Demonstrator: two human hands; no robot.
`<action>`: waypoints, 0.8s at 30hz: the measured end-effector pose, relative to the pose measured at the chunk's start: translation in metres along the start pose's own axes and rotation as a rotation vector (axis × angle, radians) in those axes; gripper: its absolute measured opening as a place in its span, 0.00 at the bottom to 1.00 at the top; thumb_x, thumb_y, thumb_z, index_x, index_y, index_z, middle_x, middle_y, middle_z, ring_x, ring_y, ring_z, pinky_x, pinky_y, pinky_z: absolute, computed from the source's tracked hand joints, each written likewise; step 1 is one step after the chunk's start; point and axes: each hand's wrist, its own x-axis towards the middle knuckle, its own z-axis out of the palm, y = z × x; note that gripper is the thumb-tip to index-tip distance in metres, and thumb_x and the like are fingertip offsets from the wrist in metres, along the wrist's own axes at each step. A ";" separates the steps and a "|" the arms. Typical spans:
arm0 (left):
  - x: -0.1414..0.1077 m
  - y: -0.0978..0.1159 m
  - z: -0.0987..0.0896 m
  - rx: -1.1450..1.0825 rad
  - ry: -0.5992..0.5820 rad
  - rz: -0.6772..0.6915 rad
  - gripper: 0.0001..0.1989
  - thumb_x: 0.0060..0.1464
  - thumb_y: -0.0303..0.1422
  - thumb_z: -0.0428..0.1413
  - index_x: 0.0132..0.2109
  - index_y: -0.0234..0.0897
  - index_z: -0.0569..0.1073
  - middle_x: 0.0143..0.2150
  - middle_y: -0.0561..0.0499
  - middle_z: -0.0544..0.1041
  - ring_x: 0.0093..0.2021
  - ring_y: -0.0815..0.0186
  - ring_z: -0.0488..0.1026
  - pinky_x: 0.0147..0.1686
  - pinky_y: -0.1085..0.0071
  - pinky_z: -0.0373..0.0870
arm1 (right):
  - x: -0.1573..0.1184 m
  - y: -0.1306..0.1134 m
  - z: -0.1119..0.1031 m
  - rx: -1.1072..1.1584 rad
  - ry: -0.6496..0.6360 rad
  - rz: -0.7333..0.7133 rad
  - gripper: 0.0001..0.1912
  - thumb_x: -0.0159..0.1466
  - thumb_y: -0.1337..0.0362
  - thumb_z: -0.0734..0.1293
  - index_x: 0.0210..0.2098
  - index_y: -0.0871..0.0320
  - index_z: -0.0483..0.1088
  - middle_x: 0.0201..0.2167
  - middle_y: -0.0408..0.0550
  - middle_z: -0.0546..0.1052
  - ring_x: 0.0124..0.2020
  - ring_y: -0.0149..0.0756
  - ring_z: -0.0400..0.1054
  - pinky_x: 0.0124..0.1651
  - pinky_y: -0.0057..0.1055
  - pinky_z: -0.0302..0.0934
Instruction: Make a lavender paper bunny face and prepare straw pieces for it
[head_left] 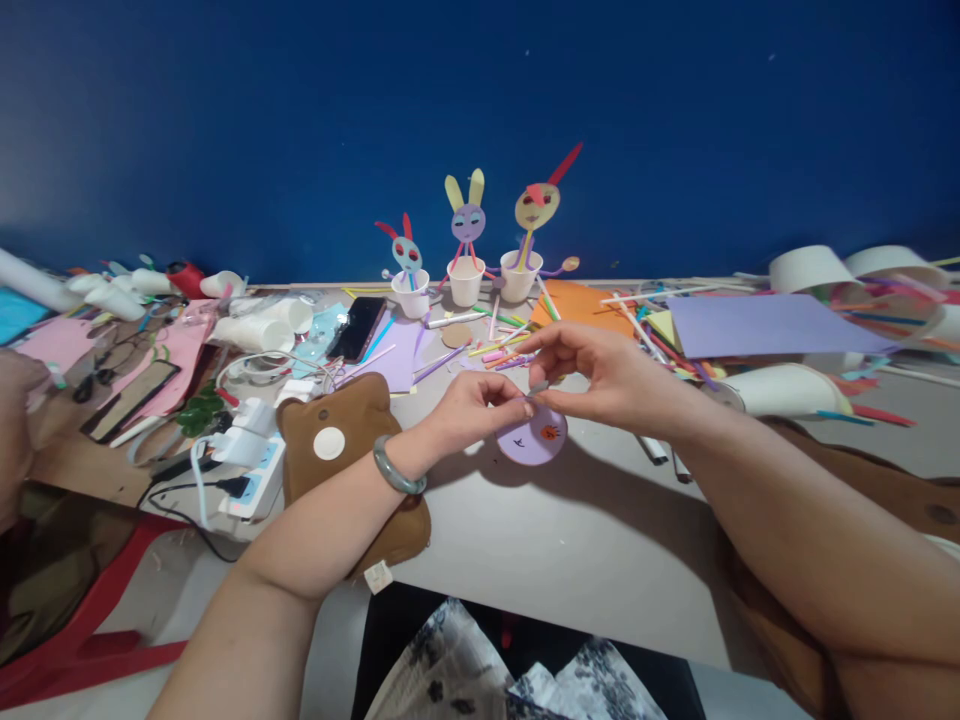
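A round purple paper disc (529, 446) is just above the grey table, with a small black drawn mark and an orange eye on it. My left hand (484, 408), a stone bangle on its wrist, pinches the disc's upper edge between thumb and finger. Close beside it, my right hand (592, 378) is closed in a pinch on a small grey-white piece (538, 389), whose kind is too small to make out. The fingertips of both hands nearly meet and cover the top of the disc.
Three paper-faced figures in white paper cups (466, 283) stand along the blue wall. Leftward lie a brown bear-shaped pouch (300, 480), a power strip (259, 484) and a phone (358, 328). Purple paper (772, 325) lies right. Another person's hand (16, 400) shows at far left.
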 end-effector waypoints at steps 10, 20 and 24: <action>0.000 0.000 0.000 -0.001 0.012 -0.013 0.19 0.48 0.45 0.67 0.30 0.32 0.76 0.25 0.52 0.73 0.26 0.72 0.67 0.27 0.75 0.62 | 0.001 0.004 0.007 -0.008 0.055 -0.005 0.21 0.53 0.68 0.72 0.47 0.54 0.73 0.35 0.45 0.80 0.35 0.39 0.78 0.38 0.36 0.75; 0.004 -0.006 -0.001 -0.107 0.073 -0.026 0.20 0.49 0.47 0.67 0.32 0.33 0.74 0.27 0.53 0.73 0.26 0.72 0.67 0.28 0.73 0.62 | 0.006 0.015 0.011 0.184 0.115 0.106 0.29 0.56 0.61 0.74 0.56 0.54 0.67 0.43 0.51 0.79 0.38 0.41 0.77 0.38 0.38 0.74; 0.009 -0.006 -0.004 -0.279 0.160 0.010 0.20 0.47 0.46 0.69 0.30 0.34 0.71 0.26 0.56 0.71 0.27 0.74 0.66 0.30 0.74 0.63 | 0.010 0.021 0.010 0.322 0.185 0.207 0.29 0.58 0.56 0.75 0.56 0.55 0.67 0.43 0.52 0.80 0.40 0.43 0.78 0.38 0.39 0.74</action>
